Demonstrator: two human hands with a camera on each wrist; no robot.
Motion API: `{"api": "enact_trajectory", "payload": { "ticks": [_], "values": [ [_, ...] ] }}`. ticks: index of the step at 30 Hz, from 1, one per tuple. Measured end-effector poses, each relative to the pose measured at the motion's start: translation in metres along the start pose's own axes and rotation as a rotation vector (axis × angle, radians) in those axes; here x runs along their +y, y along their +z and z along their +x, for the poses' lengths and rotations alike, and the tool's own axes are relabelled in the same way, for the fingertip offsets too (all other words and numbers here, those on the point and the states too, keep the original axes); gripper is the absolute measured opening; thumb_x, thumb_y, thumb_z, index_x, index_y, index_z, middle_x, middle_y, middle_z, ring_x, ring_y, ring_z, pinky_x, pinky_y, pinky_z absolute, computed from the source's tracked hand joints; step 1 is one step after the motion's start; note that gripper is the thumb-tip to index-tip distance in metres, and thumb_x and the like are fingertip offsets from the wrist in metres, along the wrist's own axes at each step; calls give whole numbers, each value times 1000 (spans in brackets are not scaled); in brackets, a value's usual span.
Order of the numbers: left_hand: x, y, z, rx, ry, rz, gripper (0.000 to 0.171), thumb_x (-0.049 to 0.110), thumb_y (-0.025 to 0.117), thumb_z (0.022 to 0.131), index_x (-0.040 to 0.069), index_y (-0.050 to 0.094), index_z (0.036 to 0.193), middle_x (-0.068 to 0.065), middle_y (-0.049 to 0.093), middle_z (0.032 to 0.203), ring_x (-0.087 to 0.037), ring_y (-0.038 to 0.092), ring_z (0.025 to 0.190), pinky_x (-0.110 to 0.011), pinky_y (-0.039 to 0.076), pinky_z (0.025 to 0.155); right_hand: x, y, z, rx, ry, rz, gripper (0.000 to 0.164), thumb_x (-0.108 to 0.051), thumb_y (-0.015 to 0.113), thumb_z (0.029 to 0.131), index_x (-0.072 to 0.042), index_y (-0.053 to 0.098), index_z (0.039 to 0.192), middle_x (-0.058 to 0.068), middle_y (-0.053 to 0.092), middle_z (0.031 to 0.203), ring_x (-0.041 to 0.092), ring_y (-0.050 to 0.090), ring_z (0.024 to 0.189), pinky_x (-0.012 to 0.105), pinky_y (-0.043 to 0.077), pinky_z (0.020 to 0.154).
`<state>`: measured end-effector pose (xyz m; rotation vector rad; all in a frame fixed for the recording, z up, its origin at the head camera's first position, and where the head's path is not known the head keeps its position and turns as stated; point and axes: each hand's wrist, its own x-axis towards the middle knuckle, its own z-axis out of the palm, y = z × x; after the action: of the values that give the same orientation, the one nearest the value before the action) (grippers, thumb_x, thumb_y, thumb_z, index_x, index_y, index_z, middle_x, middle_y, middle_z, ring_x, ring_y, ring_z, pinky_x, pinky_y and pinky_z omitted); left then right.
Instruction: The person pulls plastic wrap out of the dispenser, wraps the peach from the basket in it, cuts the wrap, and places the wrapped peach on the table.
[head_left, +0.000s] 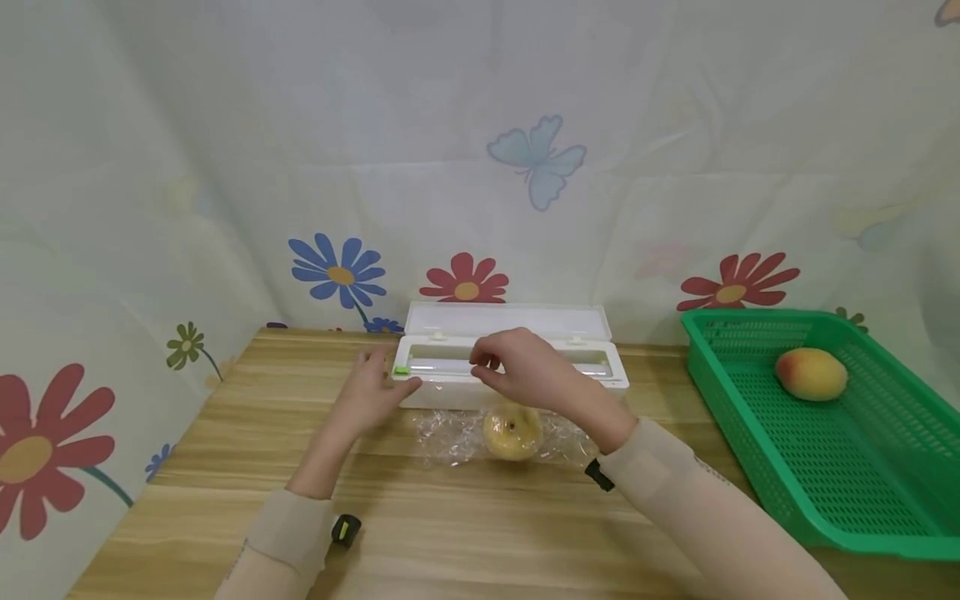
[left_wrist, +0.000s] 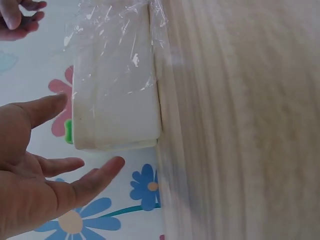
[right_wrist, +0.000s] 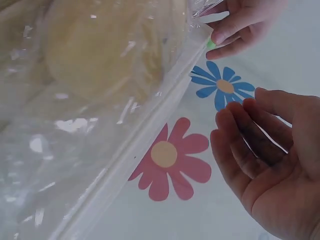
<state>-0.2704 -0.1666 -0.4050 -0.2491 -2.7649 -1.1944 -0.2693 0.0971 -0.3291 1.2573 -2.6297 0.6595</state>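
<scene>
A white cling film dispenser (head_left: 450, 398) stands at the back of the table, its lid (head_left: 502, 320) raised against the curtain. Inside lies a film roll (head_left: 442, 366), and a green slide cutter (head_left: 401, 370) sits at the left end. Clear film (head_left: 450, 435) hangs over the front and spreads around a round yellow fruit (head_left: 512, 432) with a dark spot. My left hand (head_left: 369, 390) is at the dispenser's left end, thumb and fingers spread apart. Over the middle of the dispenser hovers my right hand (head_left: 521, 367), fingers loosely bent, with nothing in them.
To the right stands a green plastic basket (head_left: 885, 543) with a yellow-red mango (head_left: 812, 374) in it. A flowered curtain (head_left: 375, 167) rises directly behind the wooden table (head_left: 450, 533).
</scene>
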Motion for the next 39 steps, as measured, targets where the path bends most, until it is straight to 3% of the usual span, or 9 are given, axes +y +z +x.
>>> {"api": "enact_trajectory", "payload": {
  "ticks": [4, 8, 10, 21, 28, 33, 39],
  "values": [
    [-4, 1, 3, -12, 27, -51, 65, 23, 75, 96, -6, 47, 146, -28, 54, 128, -38, 60, 104, -46, 56, 85, -2, 7, 22, -75, -39, -6, 9, -6, 68, 99, -2, 75, 103, 2, 71, 91, 14, 63, 82, 29, 54, 77],
    [-9, 3, 7, -11, 69, -85, 56, 17, 74, 96, -7, 51, 141, -19, 64, 103, -28, 64, 86, -35, 56, 69, -3, 16, 42, -172, -85, 3, 18, 0, 61, 101, 2, 73, 115, 12, 73, 109, 21, 68, 99, 33, 55, 91],
    [-11, 4, 8, -11, 79, -102, 52, 15, 74, 97, -7, 52, 139, -17, 66, 98, -26, 64, 81, -32, 55, 65, -3, 22, 51, -202, -106, 10, 21, 2, 58, 101, 4, 71, 118, 15, 72, 114, 24, 68, 106, 36, 53, 96],
    [-17, -1, 8, -38, 54, -121, 54, 20, 75, 96, 1, 53, 142, -15, 69, 103, -28, 67, 91, -37, 56, 70, -5, 46, 84, -242, -156, -6, 28, 10, 53, 98, 6, 71, 121, 16, 71, 119, 28, 65, 116, 34, 48, 104],
    [-16, -4, 6, -44, 34, -113, 52, 20, 75, 96, 0, 53, 139, -20, 69, 110, -34, 67, 100, -42, 58, 77, -5, 54, 93, -263, -177, 1, 36, 13, 50, 97, 3, 70, 124, 14, 72, 119, 25, 67, 111, 30, 51, 98],
    [-17, -4, 6, -49, 43, -110, 57, 19, 74, 97, 4, 49, 145, -21, 67, 110, -33, 66, 100, -42, 56, 79, -3, 61, 98, -281, -167, -6, 28, 6, 56, 99, 0, 74, 121, 11, 72, 110, 22, 67, 100, 30, 52, 93],
    [-19, -5, 5, -44, 78, -115, 48, 16, 74, 97, 9, 57, 141, -18, 68, 114, -31, 66, 97, -39, 55, 74, -6, 62, 98, -271, -96, 7, 16, 0, 65, 99, -3, 78, 109, 7, 74, 101, 18, 67, 92, 32, 54, 88]
  ]
}}
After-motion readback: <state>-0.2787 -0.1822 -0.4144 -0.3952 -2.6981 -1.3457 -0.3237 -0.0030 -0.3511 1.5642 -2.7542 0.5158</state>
